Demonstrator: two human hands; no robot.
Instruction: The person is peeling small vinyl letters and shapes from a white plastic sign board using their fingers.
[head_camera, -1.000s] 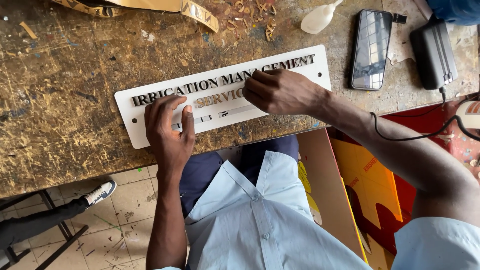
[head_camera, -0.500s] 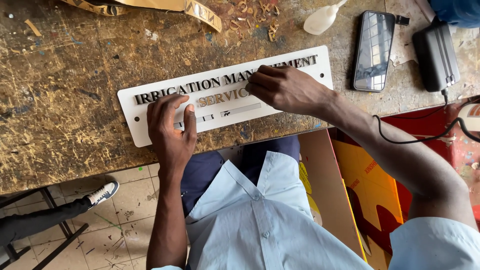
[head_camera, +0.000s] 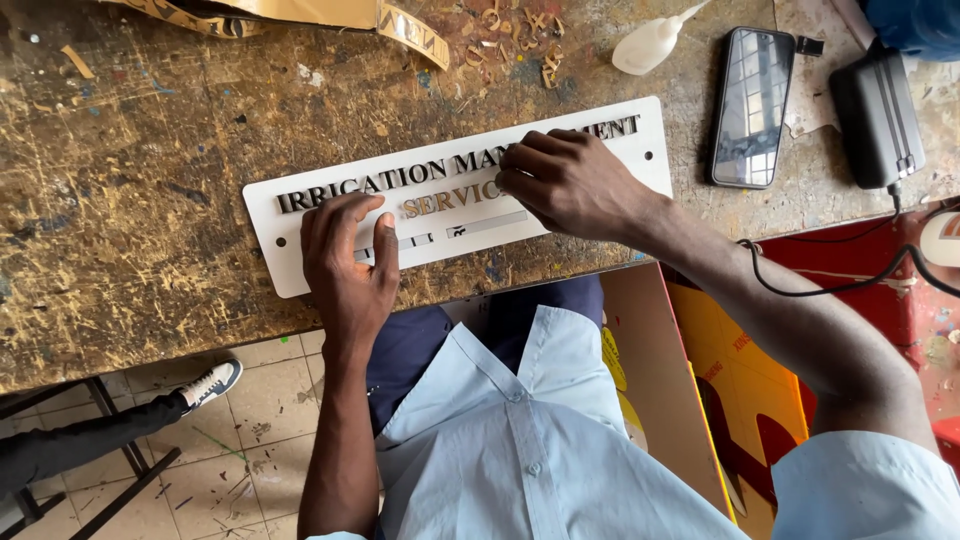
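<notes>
With the left hand (head_camera: 345, 262) pressed flat on the white sign plate (head_camera: 300, 250) at the workbench (head_camera: 130, 200) edge and the right hand (head_camera: 570, 185) fingertips apparently pinching a raised letter, any slip of the plate risked seating that letter crooked

White sign plate (head_camera: 600, 215) with dark and seemingly gold letters (head_camera: 440, 203), paint-flecked brown bench (head_camera: 140, 200)

Sign workshop — scarred, paint-flecked workbench (head_camera: 130, 180), glue bottle (head_camera: 650, 42).
</notes>
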